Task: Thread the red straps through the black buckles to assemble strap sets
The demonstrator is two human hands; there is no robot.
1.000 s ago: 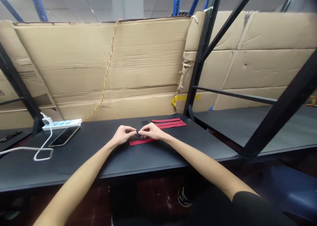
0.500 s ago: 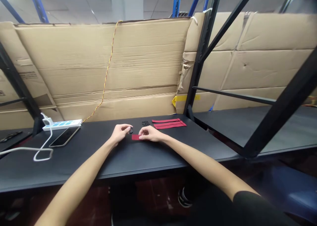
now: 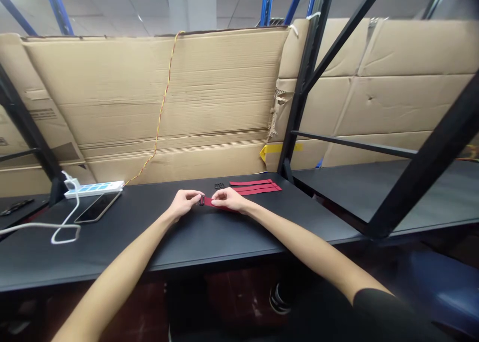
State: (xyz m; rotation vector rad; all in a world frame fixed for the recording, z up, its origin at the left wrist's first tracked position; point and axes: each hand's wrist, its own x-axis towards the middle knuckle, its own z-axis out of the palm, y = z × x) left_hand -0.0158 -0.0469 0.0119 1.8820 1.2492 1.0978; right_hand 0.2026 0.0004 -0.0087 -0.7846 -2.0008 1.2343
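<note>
Between finger and thumb, my left hand (image 3: 184, 203) pinches a small black buckle (image 3: 202, 200). My right hand (image 3: 227, 200) grips a red webbing strap (image 3: 208, 201) close to its end. That end meets the buckle; whether it passes through the slot is too small to tell. Part of the strap runs under my right hand and shows below it. Just behind my right hand lie several more black buckles (image 3: 219, 186). Beside them, flat on the black tabletop (image 3: 179, 247), are several red straps (image 3: 256, 187).
At the left, a phone (image 3: 98, 206) lies in front of a white power strip (image 3: 95, 188) with a white cable (image 3: 77, 217). A cardboard wall (image 3: 179, 102) closes the back. Black metal posts (image 3: 299, 97) of the rack stand at the right.
My left hand has brought the buckle slightly right, to the strap's end. The strap now lies angled, with its end raised towards the buckle and more of it showing below my right hand.
</note>
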